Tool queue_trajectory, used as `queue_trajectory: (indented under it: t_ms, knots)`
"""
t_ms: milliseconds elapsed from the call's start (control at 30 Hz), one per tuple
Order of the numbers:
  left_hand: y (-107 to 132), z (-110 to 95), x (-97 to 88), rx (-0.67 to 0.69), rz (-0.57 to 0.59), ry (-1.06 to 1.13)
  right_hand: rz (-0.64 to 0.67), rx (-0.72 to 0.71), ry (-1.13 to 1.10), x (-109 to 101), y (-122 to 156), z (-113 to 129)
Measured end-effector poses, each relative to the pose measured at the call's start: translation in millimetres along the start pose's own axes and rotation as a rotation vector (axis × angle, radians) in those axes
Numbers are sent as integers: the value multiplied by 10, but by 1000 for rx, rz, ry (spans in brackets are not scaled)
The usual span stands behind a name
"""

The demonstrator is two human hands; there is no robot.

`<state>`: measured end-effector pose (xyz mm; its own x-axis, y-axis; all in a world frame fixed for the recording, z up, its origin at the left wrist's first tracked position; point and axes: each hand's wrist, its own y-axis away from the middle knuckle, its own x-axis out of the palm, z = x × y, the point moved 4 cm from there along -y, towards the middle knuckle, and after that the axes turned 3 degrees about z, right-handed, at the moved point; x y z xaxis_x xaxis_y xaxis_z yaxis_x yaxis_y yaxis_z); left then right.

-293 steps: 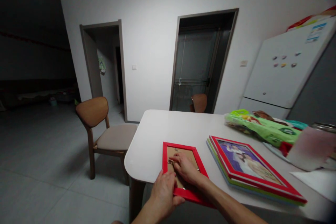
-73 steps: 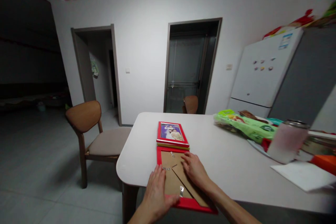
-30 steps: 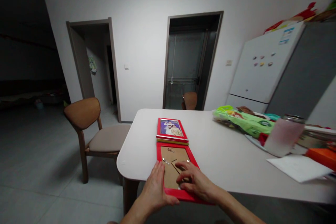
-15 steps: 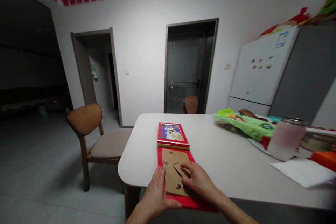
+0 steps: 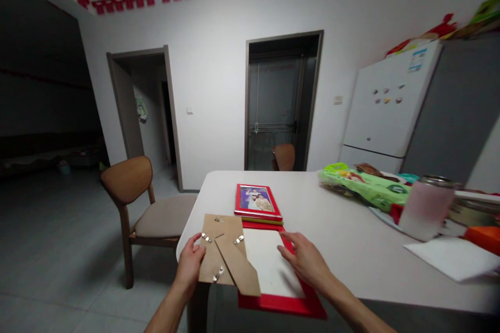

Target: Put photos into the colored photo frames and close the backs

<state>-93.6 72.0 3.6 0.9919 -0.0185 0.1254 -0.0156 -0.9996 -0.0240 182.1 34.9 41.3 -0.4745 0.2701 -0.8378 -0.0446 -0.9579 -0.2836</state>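
Note:
My left hand (image 5: pixel 190 258) grips the left edge of a brown picture frame backing board (image 5: pixel 211 263), which has metal clips and a slanted stand leg. The board overlaps the left side of a red picture frame (image 5: pixel 281 306) lying face down at the table edge. A white sheet (image 5: pixel 269 265) shows inside that frame. Over the frame's right side is my right hand (image 5: pixel 307 257), fingers apart and holding nothing. Just beyond lies another red frame with a photo (image 5: pixel 255 200), face up on something with a yellow-green edge.
The white table (image 5: pixel 332 250) carries a green plastic package (image 5: pixel 363 187), a pinkish jar (image 5: pixel 425 210) and white paper (image 5: pixel 453 257) on the right. A wooden chair (image 5: pixel 164 218) stands at the left. A fridge (image 5: pixel 386 99) is at the back right.
The backing board has come out of the red frame and moved left in my left hand, uncovering the white sheet. My right hand has let go of the board's stand leg.

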Motion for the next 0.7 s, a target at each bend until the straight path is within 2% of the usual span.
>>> queue_trajectory:
  t_ms: [67, 133, 200, 333, 433, 500, 567, 633, 700]
  knots:
    - [-48, 28, -188, -16, -48, -45, 40, 116, 92, 47, 8, -267]
    - [-91, 62, -302, -30, -91, -109, 98, 185, 131, 118, 29, -429]
    - [-125, 90, -360, -36, -123, -197, 123, 197, 123, 174, 40, -474]
    - [-161, 87, -429, -4, -186, -424, 83, 228, 86, 179, 13, -446]
    - [-158, 28, -438, 69, -222, -573, 68, 315, -51, 130, 14, -445]
    - [-127, -24, -362, 136, -222, -641, 94, 393, -262, 106, 50, -426]
    - [-48, -70, -184, 201, -198, -683, 133, 459, -562, 91, 103, -357]
    - [88, -106, 111, 268, -123, -714, 154, 508, -858, 72, 151, -251]
    - [274, -129, 516, 364, 72, -768, 159, 542, -1078, 50, 183, -147]
